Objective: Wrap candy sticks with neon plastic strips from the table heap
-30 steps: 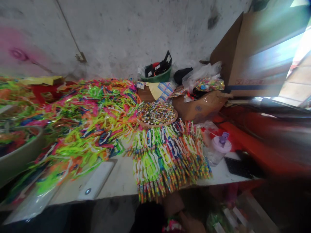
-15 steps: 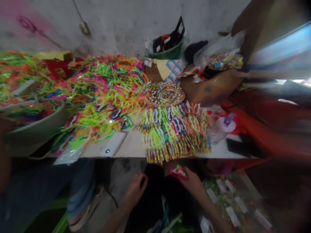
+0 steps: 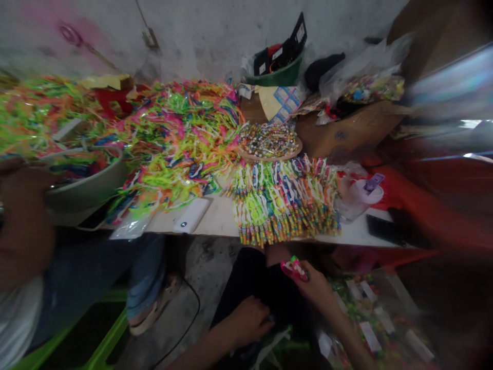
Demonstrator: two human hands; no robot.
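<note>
My right hand [image 3: 315, 283] is closed around a small bundle of pink, white and green strips [image 3: 296, 268], held over my right thigh below the table edge. Low over my lap, my left hand [image 3: 252, 319] reaches to the right with its fingers loosely bent and apart. Just beside its fingertips lie loose white and green strips [image 3: 275, 345], partly hidden in shadow. On the table ahead, rows of finished-looking beaded strips [image 3: 283, 205] lie with their beaded ends toward me. A round shallow dish of mixed beads [image 3: 269, 143] sits just behind them.
A large heap of neon strips [image 3: 181, 133] covers the table's left. Another person's arm [image 3: 26, 221] is at a pale tub [image 3: 88, 187]. A white phone-like device [image 3: 192, 215], a lidded container [image 3: 364, 195] and a dark phone [image 3: 389, 228] lie near the edge. A packed bag [image 3: 370, 313] stands lower right.
My left hand has moved down and right, to the loose strips in my lap. My right hand keeps the pink bundle. The view has turned slightly left, showing more of the other person.
</note>
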